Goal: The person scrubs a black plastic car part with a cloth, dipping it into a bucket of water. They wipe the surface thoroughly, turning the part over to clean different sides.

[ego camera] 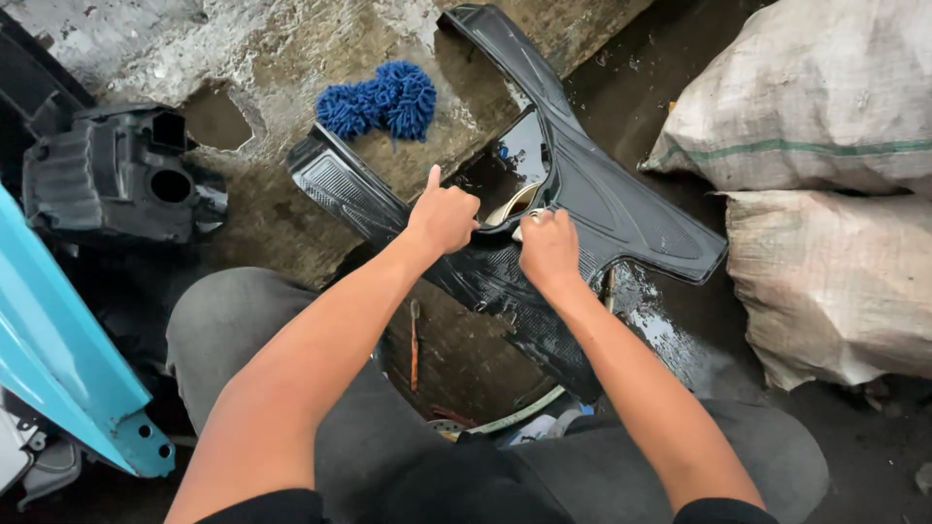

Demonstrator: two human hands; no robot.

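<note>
Down close first: grey trousers [243,320] bent wide, and between the knees a thin tool [415,340] flat on the wet floor [680,340].

Next, up past the arms, to the big black panel [621,209], shiny with water, propped across the ground just in front of the knees, one long arm of it pointing away. Left hand [444,215] at the rim of the hole in the middle, grip clenched on the black panel, thumb sticking up. Right hand [549,247] just beside it, grip curled tight on a small pale thing [532,215] pressed to the plastic (too small to tell what kind).

Best done slowly, probably. Keep the left grip firm so the slippery black panel cannot slide. Press with the right in short strokes, near the holding hand, not far out on the bendy end. Mind the sharp rim of the hole.

Farther off: a fuzzy blue mitt [379,100] on the rough concrete slab [291,39], a black box part [116,175] to the left, a light blue cover [58,359] at the left edge, and two fat sacks [806,97] on the right.
</note>
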